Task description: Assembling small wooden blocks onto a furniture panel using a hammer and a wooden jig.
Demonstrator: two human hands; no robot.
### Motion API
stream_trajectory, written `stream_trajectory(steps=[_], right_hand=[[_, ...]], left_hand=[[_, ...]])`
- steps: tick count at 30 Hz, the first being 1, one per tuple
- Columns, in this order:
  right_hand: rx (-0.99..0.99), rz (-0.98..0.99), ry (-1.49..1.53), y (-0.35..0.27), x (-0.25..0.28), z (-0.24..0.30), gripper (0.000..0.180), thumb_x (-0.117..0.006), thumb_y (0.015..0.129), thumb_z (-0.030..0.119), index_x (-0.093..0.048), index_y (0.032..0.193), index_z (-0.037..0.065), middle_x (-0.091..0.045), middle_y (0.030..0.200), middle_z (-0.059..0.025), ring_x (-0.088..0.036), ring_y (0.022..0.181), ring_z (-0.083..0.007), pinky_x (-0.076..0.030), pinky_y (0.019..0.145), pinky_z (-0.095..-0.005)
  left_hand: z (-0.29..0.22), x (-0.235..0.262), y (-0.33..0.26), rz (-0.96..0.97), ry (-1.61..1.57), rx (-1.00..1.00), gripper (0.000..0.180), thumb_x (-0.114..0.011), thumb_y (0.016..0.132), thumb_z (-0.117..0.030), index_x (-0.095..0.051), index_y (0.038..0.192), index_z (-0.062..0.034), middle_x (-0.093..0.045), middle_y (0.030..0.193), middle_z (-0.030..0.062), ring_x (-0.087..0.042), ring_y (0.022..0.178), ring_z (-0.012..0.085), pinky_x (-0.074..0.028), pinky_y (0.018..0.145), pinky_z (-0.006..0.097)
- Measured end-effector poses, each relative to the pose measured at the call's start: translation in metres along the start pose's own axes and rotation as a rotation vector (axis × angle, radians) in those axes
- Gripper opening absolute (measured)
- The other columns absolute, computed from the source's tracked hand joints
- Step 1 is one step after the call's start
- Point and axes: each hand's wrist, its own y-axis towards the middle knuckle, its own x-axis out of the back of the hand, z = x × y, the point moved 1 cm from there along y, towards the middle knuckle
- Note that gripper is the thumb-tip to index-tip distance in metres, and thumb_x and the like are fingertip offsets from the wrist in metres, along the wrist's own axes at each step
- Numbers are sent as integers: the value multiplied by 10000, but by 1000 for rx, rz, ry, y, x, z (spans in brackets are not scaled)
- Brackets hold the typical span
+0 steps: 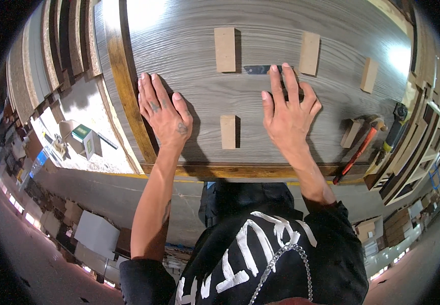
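My left hand (165,114) lies on a grey wood-grain panel (189,48), fingers stretched out and thumb apart, its outer edge against a brown-stained wood strip (127,96). Farther right, my right hand (292,114) rests palm down with its fingers spread. Its index and middle fingertips reach a dark, flat, pointed strip (257,69), perhaps a blade, whose right end is partly hidden by the fingers. Pale wood blocks stand around the hands: one (225,50) beyond and between them, one (309,53) just past the right fingers, and one (228,132) nearer me.
A red-handled hammer (354,152) lies at the right beside another block (351,133) and a green-black power tool (396,124). Another stained strip (230,171) runs along the near edge. At the left are an open small box (82,137) and stacked boards (42,51).
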Motion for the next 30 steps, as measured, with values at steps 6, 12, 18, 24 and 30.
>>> stream_trajectory(steps=[6, 12, 18, 24, 30], right_hand=[[15, 2, 19, 9, 0, 8, 458, -563, 957, 358, -562, 1388, 200, -434, 1480, 32, -419, 1111, -284, -313, 905, -462], [-28, -7, 28, 12, 1, 3, 480, -581, 941, 334, -548, 1403, 209, -428, 1488, 33, -429, 1113, -297, -314, 904, -470], [-27, -6, 12, 9, -1, 2, 479, -581, 938, 343, -553, 1399, 216, -430, 1486, 39, -423, 1095, -290, -312, 910, -469], [-10, 3, -1, 8, -1, 2, 463, -583, 938, 353, -574, 1377, 204, -435, 1481, 22, -420, 1089, -289, -311, 894, -467], [37, -100, 181, 5, 2, 1, 392, -655, 911, 227, -625, 1289, 126, -572, 1246, -10, -464, 1039, -242, -315, 886, -422]], left_hand=[[0, -2, 0, -9, -1, -13, 569, -338, 1030, -289, -304, 1505, 24, -266, 1568, 222, -214, 1466, 383, -165, 1186, 497], [1, -2, 2, 5, 9, -7, 569, -341, 1029, -285, -305, 1502, 29, -252, 1574, 221, -204, 1469, 385, -166, 1185, 498], [0, -1, -1, 7, 2, -8, 574, -348, 1020, -275, -304, 1497, 41, -260, 1569, 228, -208, 1467, 390, -166, 1185, 501], [0, 0, 0, 11, -12, 0, 577, -360, 1013, -269, -306, 1492, 48, -261, 1565, 240, -209, 1468, 394, -161, 1186, 509], [0, 3, 4, 6, -15, -12, 589, -409, 985, -227, -298, 1495, 45, -253, 1570, 235, -213, 1468, 389, -176, 1180, 508]])
